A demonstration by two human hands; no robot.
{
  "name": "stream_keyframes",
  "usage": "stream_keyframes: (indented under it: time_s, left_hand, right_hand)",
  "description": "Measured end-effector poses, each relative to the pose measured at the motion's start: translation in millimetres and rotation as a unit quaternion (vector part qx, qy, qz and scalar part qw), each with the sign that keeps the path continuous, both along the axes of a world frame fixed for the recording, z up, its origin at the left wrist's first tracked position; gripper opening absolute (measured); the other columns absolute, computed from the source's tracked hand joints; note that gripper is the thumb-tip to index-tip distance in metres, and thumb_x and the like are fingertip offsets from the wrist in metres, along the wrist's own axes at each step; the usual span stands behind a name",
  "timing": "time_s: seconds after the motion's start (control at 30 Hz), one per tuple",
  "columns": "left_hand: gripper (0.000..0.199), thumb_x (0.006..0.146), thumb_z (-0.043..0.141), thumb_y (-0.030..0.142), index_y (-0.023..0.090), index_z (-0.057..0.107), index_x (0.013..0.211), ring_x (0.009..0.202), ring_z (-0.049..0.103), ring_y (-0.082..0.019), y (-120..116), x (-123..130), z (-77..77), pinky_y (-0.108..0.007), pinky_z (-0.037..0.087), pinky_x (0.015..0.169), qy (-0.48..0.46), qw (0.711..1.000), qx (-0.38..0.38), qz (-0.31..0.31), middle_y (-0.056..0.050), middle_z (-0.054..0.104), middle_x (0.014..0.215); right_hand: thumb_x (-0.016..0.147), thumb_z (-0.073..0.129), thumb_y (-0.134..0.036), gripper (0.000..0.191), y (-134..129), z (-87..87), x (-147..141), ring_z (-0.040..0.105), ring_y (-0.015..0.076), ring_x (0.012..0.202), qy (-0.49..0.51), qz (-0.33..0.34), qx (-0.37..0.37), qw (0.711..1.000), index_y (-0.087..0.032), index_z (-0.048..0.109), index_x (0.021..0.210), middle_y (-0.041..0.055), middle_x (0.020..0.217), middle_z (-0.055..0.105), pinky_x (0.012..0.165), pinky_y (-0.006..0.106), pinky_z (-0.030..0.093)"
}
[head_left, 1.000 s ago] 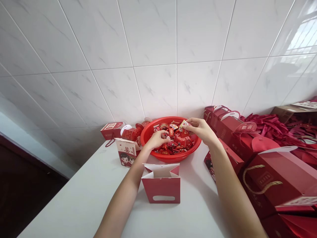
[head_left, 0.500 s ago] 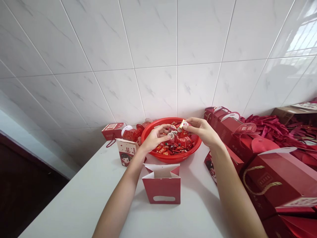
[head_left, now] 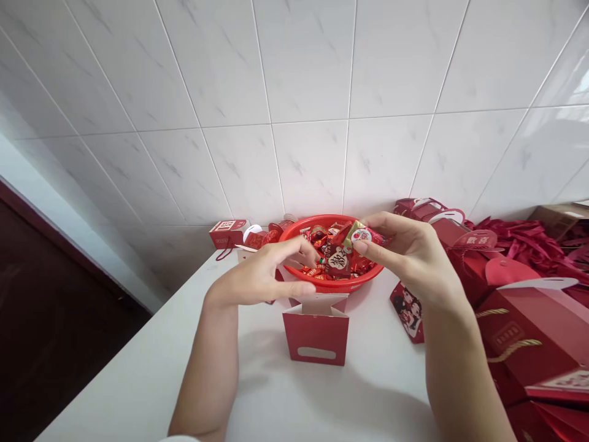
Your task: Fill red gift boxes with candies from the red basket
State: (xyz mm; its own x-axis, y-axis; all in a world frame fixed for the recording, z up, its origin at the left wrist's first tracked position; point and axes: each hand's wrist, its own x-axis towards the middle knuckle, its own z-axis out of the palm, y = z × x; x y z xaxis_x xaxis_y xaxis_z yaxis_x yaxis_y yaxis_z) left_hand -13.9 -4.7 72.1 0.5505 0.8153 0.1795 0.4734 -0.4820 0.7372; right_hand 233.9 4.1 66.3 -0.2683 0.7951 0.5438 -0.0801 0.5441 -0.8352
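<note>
A small gold-wrapped candy (head_left: 358, 233) is pinched between the thumb and fingers of my right hand (head_left: 409, 252). Pressed up against it is a dark red candy packet (head_left: 339, 258) with white lettering, apparently in the same grip. My left hand (head_left: 262, 273) is open, its thumb and fingers apart, beside the top of a red paper box (head_left: 316, 337). That box stands upright with its top open and a white oval on the front. Behind it sits a red plastic basket (head_left: 334, 283) holding many red-wrapped candies.
On the right are stacked red gift boxes (head_left: 538, 331) with rope handles, and a printed red box (head_left: 408, 313) lies near my right forearm. Another red box (head_left: 226, 233) stands back left on the white table (head_left: 151, 368), against the tiled wall (head_left: 308, 80).
My left hand has let go of the dark red packet and drawn back toward the open box. The packet is now at my right hand with the gold candy. The view has shifted left.
</note>
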Motion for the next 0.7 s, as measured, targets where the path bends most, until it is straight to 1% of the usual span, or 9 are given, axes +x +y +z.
stream_keyframes:
  time_s: [0.07,0.13,0.2,0.27,0.33,0.4,0.5,0.63,0.7]
  left_hand:
    - [0.018,0.084,0.07,0.037,0.023,0.073,0.095,0.105,0.065,-0.023,0,-9,2.8,-0.029,0.051,0.089,0.084,0.995,-0.01,-0.061,-0.005,0.07,0.114]
    - [0.019,0.088,0.063,0.035,0.024,0.077,0.094,0.098,0.067,-0.021,3,-12,1.1,-0.025,0.05,0.081,0.137,0.985,-0.038,-0.096,-0.005,0.072,0.112]
    - [0.025,0.089,0.059,0.036,0.025,0.077,0.103,0.084,0.068,-0.018,7,-10,-3.5,-0.022,0.049,0.068,0.153,0.983,-0.065,-0.072,-0.004,0.074,0.102]
    - [0.031,0.086,0.06,0.036,0.025,0.076,0.11,0.064,0.065,-0.016,12,-4,-8.2,-0.022,0.045,0.055,0.154,0.985,-0.082,-0.02,-0.002,0.074,0.086]
    - [0.036,0.08,0.063,0.033,0.023,0.075,0.112,0.052,0.059,-0.014,17,4,-11.2,-0.023,0.041,0.05,0.151,0.985,-0.083,0.017,0.001,0.07,0.071]
    - [0.037,0.074,0.067,0.029,0.022,0.076,0.109,0.051,0.057,-0.015,20,9,-13.0,-0.024,0.041,0.05,0.138,0.987,-0.072,0.033,0.003,0.065,0.061]
    - [0.033,0.067,0.07,0.027,0.023,0.077,0.099,0.054,0.058,-0.016,25,14,-15.8,-0.024,0.041,0.049,0.107,0.992,-0.058,0.027,0.005,0.058,0.054]
    - [0.015,0.062,0.074,0.026,0.021,0.07,0.076,0.052,0.055,-0.015,30,12,-21.0,-0.024,0.039,0.045,0.093,0.993,-0.061,0.036,0.005,0.053,0.053]
    - [0.015,0.06,0.075,0.027,0.021,0.067,0.071,0.051,0.055,-0.015,31,11,-22.2,-0.024,0.039,0.045,0.091,0.993,-0.068,0.042,0.005,0.054,0.054]
  right_hand:
    - [0.08,0.079,-0.039,0.025,-3,0.8,2,0.067,0.0204,0.082,-0.006,-0.005,0.009,1.0,-0.018,0.073,0.092,0.0069,0.089,0.072,0.072,0.032,0.057]
    - [0.081,0.078,-0.04,0.025,-5,0.6,2,0.067,0.0212,0.083,-0.016,0.0,0.013,1.0,-0.019,0.073,0.092,0.0072,0.089,0.072,0.072,0.032,0.057]
    - [0.082,0.077,-0.04,0.024,-5,-0.3,-1,0.067,0.0215,0.084,-0.03,0.011,0.013,0.999,-0.019,0.073,0.093,0.0072,0.09,0.072,0.073,0.032,0.057]
    - [0.084,0.075,-0.04,0.023,-3,-1.7,-4,0.066,0.021,0.083,-0.054,0.021,0.014,0.998,-0.019,0.072,0.093,0.0071,0.091,0.072,0.072,0.032,0.056]
    - [0.085,0.073,-0.04,0.022,-1,-3.6,-7,0.064,0.0204,0.082,-0.084,0.014,0.022,0.996,-0.019,0.071,0.093,0.0067,0.091,0.071,0.071,0.031,0.054]
    - [0.086,0.071,-0.04,0.022,3,-5.9,-9,0.063,0.0202,0.081,-0.11,-0.008,0.038,0.993,-0.019,0.071,0.093,0.0062,0.09,0.071,0.071,0.03,0.053]
    - [0.088,0.069,-0.039,0.021,11,-10.0,-10,0.062,0.0193,0.08,-0.145,-0.028,0.065,0.987,-0.019,0.071,0.093,0.0056,0.089,0.07,0.069,0.029,0.051]
    - [0.089,0.066,-0.036,0.018,20,-15.2,-11,0.06,0.017,0.076,-0.225,-0.016,0.098,0.969,-0.019,0.071,0.092,0.0038,0.086,0.069,0.067,0.028,0.047]
    - [0.09,0.064,-0.032,0.015,22,-16.7,-12,0.06,0.0166,0.077,-0.25,-0.005,0.104,0.963,-0.02,0.071,0.092,0.0027,0.086,0.069,0.07,0.027,0.046]
